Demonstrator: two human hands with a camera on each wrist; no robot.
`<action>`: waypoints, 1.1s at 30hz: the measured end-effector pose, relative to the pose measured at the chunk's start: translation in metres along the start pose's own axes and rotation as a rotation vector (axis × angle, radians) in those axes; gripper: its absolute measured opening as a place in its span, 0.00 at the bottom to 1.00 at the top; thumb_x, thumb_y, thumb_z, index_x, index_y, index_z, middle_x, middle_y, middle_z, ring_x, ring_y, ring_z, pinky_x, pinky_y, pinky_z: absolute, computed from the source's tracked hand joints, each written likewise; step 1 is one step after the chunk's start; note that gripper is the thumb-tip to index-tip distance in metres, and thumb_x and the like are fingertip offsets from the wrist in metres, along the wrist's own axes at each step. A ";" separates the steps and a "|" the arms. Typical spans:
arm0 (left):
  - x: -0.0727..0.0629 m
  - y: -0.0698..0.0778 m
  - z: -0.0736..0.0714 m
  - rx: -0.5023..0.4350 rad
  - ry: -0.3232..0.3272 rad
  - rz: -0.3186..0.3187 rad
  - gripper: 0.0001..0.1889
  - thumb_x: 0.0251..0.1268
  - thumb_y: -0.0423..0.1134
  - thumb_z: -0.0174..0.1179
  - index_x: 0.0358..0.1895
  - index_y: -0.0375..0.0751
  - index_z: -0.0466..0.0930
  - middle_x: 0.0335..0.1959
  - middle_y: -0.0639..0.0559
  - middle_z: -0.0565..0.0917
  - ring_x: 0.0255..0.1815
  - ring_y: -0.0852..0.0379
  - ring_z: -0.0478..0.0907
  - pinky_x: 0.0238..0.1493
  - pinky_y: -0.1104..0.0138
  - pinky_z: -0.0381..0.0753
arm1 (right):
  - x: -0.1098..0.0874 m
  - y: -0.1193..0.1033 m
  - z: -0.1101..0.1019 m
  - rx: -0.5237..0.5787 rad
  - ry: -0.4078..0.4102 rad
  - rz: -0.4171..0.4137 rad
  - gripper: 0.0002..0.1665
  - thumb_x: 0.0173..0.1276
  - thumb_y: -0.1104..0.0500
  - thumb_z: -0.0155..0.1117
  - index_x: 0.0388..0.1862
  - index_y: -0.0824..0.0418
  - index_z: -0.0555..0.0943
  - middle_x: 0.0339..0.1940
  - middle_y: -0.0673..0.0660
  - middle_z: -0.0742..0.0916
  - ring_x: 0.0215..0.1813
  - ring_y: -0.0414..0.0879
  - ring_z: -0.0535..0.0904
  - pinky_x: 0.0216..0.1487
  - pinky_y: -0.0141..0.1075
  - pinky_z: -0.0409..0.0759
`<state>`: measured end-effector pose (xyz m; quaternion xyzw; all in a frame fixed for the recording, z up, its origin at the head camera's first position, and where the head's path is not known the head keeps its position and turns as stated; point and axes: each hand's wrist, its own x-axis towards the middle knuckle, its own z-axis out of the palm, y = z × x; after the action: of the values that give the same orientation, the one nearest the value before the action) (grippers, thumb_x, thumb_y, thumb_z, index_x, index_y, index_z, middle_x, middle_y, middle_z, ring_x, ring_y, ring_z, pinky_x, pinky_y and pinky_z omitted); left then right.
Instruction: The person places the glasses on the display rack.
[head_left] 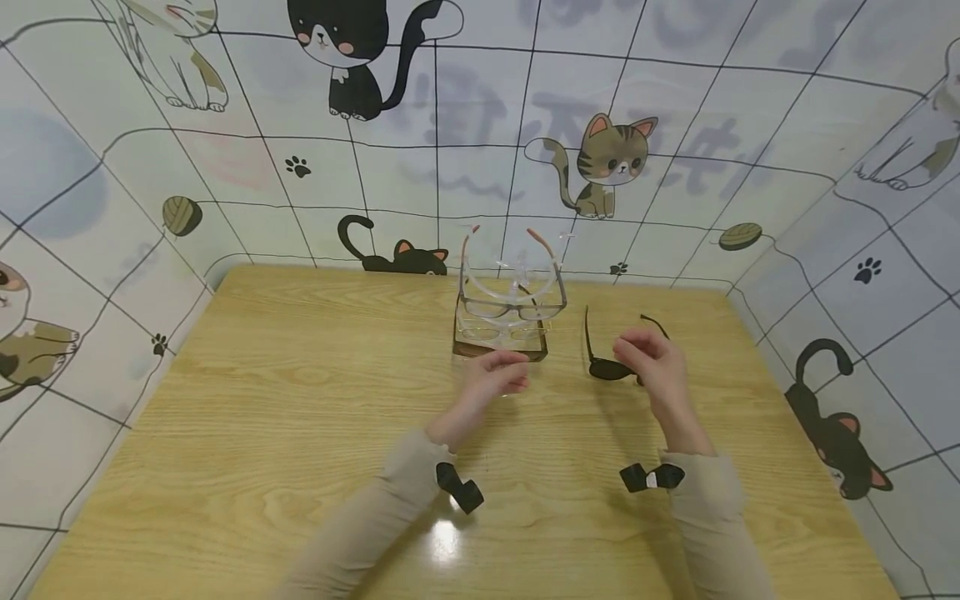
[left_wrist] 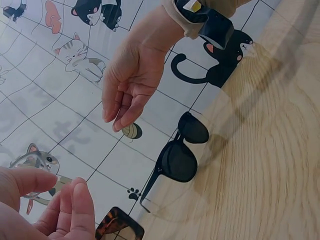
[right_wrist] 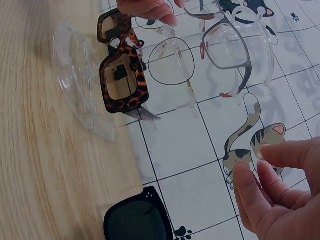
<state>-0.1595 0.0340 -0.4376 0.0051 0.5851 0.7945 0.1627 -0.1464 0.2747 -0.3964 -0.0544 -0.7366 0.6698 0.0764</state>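
Observation:
A clear plastic glasses stand (right_wrist: 70, 82) holds several pairs one above another. Grey-framed glasses (right_wrist: 246, 75) sit at the top, thin wire-rimmed glasses (right_wrist: 171, 61) lower, and tortoiseshell sunglasses (right_wrist: 139, 92) at the bottom. My left hand (head_left: 487, 383) hovers in front of the lowest pair, fingers loosely bent, thumb apart, holding nothing. Black sunglasses (head_left: 609, 369) stand on the table right of the stand, temples unfolded toward the wall. Above and partly in front of them is my right hand (head_left: 660, 371), its thumb and fingertips apart with nothing between; the left wrist view shows it clear of the sunglasses (left_wrist: 179, 161).
The wooden table (head_left: 300, 375) meets a cat-patterned cloth backdrop (head_left: 480, 183) at the back and sides. The stand is close to the table's back edge. Black camera mounts (head_left: 459, 487) are strapped at both wrists over beige sleeves.

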 end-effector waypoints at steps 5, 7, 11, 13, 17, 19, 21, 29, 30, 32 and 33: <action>0.003 -0.006 0.013 0.003 -0.021 -0.003 0.13 0.63 0.28 0.58 0.48 0.21 0.76 0.30 0.43 0.83 0.24 0.62 0.79 0.32 0.71 0.83 | -0.002 0.005 -0.011 0.013 0.013 0.024 0.08 0.65 0.65 0.62 0.42 0.68 0.77 0.32 0.46 0.83 0.36 0.37 0.81 0.42 0.26 0.81; 0.004 -0.009 0.017 0.008 -0.025 -0.001 0.13 0.62 0.27 0.57 0.48 0.21 0.76 0.31 0.40 0.83 0.24 0.62 0.79 0.32 0.71 0.83 | -0.003 0.007 -0.014 0.022 0.031 0.042 0.08 0.65 0.65 0.62 0.42 0.67 0.77 0.32 0.46 0.83 0.36 0.37 0.82 0.42 0.26 0.81; 0.006 -0.013 0.026 0.007 -0.027 -0.008 0.13 0.62 0.27 0.58 0.47 0.22 0.77 0.34 0.35 0.83 0.24 0.62 0.79 0.33 0.70 0.83 | -0.003 0.009 -0.021 0.017 0.058 0.067 0.09 0.65 0.66 0.62 0.43 0.68 0.77 0.32 0.46 0.84 0.35 0.36 0.82 0.42 0.26 0.81; 0.007 -0.014 0.030 0.002 -0.025 -0.015 0.13 0.62 0.28 0.58 0.47 0.22 0.77 0.34 0.35 0.83 0.24 0.62 0.79 0.34 0.70 0.83 | -0.004 0.010 -0.025 0.012 0.064 0.068 0.11 0.65 0.65 0.62 0.44 0.70 0.76 0.32 0.46 0.84 0.35 0.36 0.82 0.42 0.26 0.81; 0.009 -0.017 0.039 -0.010 -0.009 -0.028 0.13 0.61 0.29 0.60 0.47 0.23 0.78 0.33 0.38 0.83 0.25 0.62 0.79 0.35 0.69 0.83 | 0.000 0.025 -0.038 0.047 0.048 0.023 0.11 0.64 0.62 0.65 0.42 0.66 0.79 0.32 0.47 0.83 0.35 0.37 0.82 0.43 0.28 0.81; 0.008 -0.018 0.044 -0.011 -0.005 -0.029 0.13 0.61 0.29 0.60 0.47 0.24 0.78 0.33 0.39 0.84 0.26 0.62 0.79 0.37 0.68 0.84 | -0.002 0.026 -0.042 0.049 0.047 0.012 0.10 0.64 0.62 0.65 0.41 0.66 0.79 0.33 0.47 0.83 0.36 0.36 0.82 0.43 0.27 0.81; 0.009 -0.020 0.050 -0.006 -0.004 -0.029 0.14 0.61 0.29 0.59 0.48 0.23 0.77 0.35 0.36 0.83 0.27 0.62 0.80 0.38 0.67 0.83 | -0.003 0.026 -0.046 0.064 0.056 0.013 0.08 0.63 0.62 0.65 0.40 0.64 0.79 0.33 0.47 0.83 0.36 0.37 0.82 0.42 0.27 0.81; 0.022 -0.031 0.068 0.005 0.027 -0.057 0.17 0.60 0.29 0.58 0.52 0.25 0.76 0.39 0.40 0.83 0.36 0.54 0.81 0.43 0.66 0.82 | -0.010 0.018 -0.051 0.005 0.105 0.062 0.09 0.65 0.65 0.63 0.42 0.67 0.77 0.30 0.46 0.83 0.34 0.37 0.82 0.41 0.25 0.80; 0.025 -0.034 0.069 0.007 0.037 -0.055 0.17 0.59 0.30 0.59 0.51 0.25 0.76 0.38 0.41 0.83 0.36 0.55 0.81 0.43 0.66 0.82 | -0.010 0.019 -0.053 0.000 0.115 0.068 0.09 0.65 0.65 0.63 0.42 0.67 0.76 0.30 0.46 0.83 0.34 0.36 0.82 0.41 0.25 0.80; 0.029 -0.037 0.073 0.007 0.059 -0.062 0.16 0.59 0.30 0.60 0.50 0.27 0.78 0.37 0.43 0.84 0.35 0.57 0.81 0.44 0.67 0.82 | -0.009 0.021 -0.055 -0.001 0.141 0.082 0.10 0.65 0.65 0.63 0.43 0.69 0.76 0.30 0.46 0.83 0.33 0.36 0.81 0.41 0.25 0.80; 0.031 -0.038 0.075 0.009 0.070 -0.067 0.15 0.59 0.29 0.60 0.49 0.27 0.78 0.37 0.43 0.84 0.34 0.59 0.81 0.43 0.67 0.82 | -0.008 0.022 -0.056 -0.010 0.157 0.087 0.10 0.65 0.65 0.62 0.42 0.69 0.76 0.29 0.46 0.83 0.32 0.36 0.81 0.40 0.25 0.81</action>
<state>-0.1647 0.1215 -0.4556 -0.0418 0.5937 0.7857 0.1687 -0.1282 0.3302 -0.4136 -0.1392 -0.7286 0.6625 0.1045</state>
